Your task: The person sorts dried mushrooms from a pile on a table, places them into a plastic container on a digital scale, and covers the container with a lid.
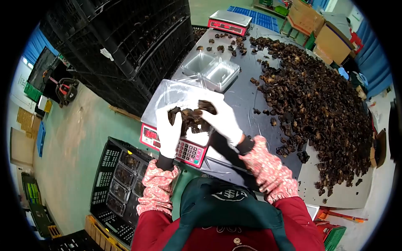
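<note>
A red-edged digital scale (192, 151) stands at the near left corner of the table, its red display lit. On its pan lies a heap of dark brown mushrooms (190, 121), like wood ear, in what seems to be a clear plastic box mostly hidden by my hands. My left hand (168, 133), in a white glove, curls around the heap's left side with thumb and fingers against the mushrooms. From the right, my white-gloved right hand (222, 120) closes its fingers on dark mushrooms at the heap's upper edge.
A large spread of loose mushrooms (310, 96) covers the right of the grey table (247, 104). Open clear boxes (220, 74) lie beyond the scale, with a second scale (229, 23) farther back. Tall black crates (121, 50) rise at left; a black crate (106, 167) below holds filled boxes.
</note>
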Demonstrator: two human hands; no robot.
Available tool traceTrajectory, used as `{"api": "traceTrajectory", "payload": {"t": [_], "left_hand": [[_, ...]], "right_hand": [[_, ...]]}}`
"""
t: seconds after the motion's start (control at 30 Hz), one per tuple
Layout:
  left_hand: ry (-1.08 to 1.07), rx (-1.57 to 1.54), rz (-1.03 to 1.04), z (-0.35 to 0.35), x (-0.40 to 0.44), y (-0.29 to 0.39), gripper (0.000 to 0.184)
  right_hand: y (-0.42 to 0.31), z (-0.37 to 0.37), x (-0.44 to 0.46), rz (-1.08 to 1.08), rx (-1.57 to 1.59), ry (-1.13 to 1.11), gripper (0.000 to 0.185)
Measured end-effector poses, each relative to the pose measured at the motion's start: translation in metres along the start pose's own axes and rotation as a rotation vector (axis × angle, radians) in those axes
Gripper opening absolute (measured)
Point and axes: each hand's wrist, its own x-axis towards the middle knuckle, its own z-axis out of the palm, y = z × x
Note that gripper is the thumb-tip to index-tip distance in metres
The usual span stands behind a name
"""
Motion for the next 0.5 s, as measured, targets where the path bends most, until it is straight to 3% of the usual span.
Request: {"api": "traceTrajectory", "payload": {"t": [0.07, 0.1, 0.2, 0.4, 0.47, 0.5], "left_hand": [[0.008, 0.043, 0.089, 0.001, 0.002, -0.002, 0.028], [-0.014, 0.119, 0.155, 0.003, 0.000, -0.007, 0.030], [-0.047, 0.318, 0.226, 0.007, -0.017, -0.018, 0.043], [-0.085, 0.266, 0.218, -0.008, -0.022, -0.018, 0.060], [-0.071, 0.159, 0.145, -0.013, -0.020, -0.017, 0.070], [-0.126, 0.173, 0.167, -0.014, -0.017, -0.024, 0.074]], "right_hand": [[0.011, 0.029, 0.021, -0.217, -0.155, 0.074, 0.039], [0.012, 0.039, 0.025, -0.205, -0.160, 0.060, 0.039], [0.033, 0.056, 0.027, -0.356, -0.522, -0.108, 0.043], [0.035, 0.027, 0.022, -0.231, -0.358, -0.244, 0.055], [0.040, 0.018, 0.025, -0.123, -0.163, -0.430, 0.061], [0.038, 0.017, 0.024, -0.167, -0.207, -0.379, 0.058]]}}
